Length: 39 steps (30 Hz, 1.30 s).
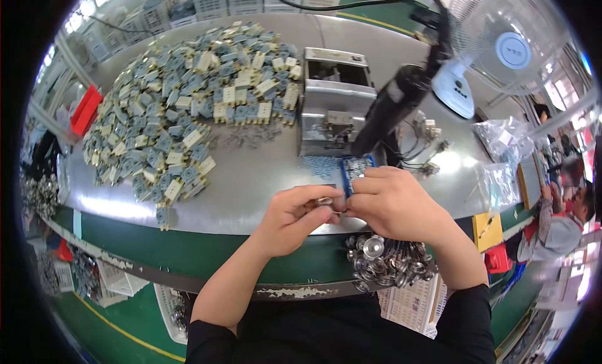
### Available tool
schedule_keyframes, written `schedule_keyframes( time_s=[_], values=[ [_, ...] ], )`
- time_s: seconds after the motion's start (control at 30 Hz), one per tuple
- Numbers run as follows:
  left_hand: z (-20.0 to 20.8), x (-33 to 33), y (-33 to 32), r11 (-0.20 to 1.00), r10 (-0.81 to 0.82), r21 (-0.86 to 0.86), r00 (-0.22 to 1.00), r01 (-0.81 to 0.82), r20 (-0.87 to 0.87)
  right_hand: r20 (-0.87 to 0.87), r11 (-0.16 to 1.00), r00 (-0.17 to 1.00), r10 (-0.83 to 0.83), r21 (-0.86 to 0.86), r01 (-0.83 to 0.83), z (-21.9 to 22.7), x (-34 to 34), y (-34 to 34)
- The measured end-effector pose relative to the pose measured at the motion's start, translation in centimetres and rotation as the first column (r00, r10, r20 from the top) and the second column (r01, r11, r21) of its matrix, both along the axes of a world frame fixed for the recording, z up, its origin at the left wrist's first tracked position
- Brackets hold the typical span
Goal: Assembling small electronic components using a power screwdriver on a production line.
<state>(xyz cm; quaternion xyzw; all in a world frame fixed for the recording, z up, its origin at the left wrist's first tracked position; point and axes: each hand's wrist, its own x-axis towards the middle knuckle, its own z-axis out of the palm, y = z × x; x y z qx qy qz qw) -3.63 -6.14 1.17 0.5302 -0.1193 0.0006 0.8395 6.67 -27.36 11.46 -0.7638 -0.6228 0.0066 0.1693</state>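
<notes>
My left hand (291, 220) is closed, its thumb and fingers pinching a small round shiny metal part (324, 201) above the near edge of the metal table. Right beside it, my right hand (392, 201) is closed with fingertips pressed together at the part's edge; what they grip is too small to make out. Just beyond the right fingers lies a blue tray (347, 176) holding tiny metal pieces, partly covered by that hand. A bunch of shiny round metal parts with wires (389, 260) sits at the table edge below my right wrist.
A large heap of grey and cream blocks (182, 107) covers the left of the table. A metal box-shaped machine (335, 100) and a black cylindrical tool (395, 104) stand ahead. A fan (511, 50), plastic bags (501, 138) and a co-worker (558, 232) are to the right.
</notes>
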Motion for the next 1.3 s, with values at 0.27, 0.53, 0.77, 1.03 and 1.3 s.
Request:
schedule_keyframes(
  time_s=[0.27,0.53,0.77,1.03,1.3],
  values=[
    [1.5,1.1,3.1,0.861,-0.074,0.509,0.99,0.002,0.122,-0.419,0.991,0.907,0.051,-0.092,-0.098,-1.8,2.0,0.3],
    [0.4,0.8,3.3,0.923,-0.08,0.385,0.971,-0.014,0.227,-0.59,0.978,0.785,0.189,0.188,-0.094,-2.8,2.7,1.2],
    [-2.0,0.8,3.2,0.993,-0.056,0.103,0.998,0.052,0.038,-0.536,0.968,0.838,0.103,0.249,0.04,-4.3,1.8,0.9],
    [-1.4,0.6,1.5,0.993,-0.112,0.023,0.992,0.113,-0.056,-0.583,0.916,0.809,0.078,0.361,0.172,-4.7,1.8,0.6],
    [-1.3,0.4,1.2,0.925,-0.305,-0.283,0.94,0.254,-0.154,-0.759,0.956,0.649,0.049,0.223,0.189,-3.5,2.1,0.4]
  ],
)
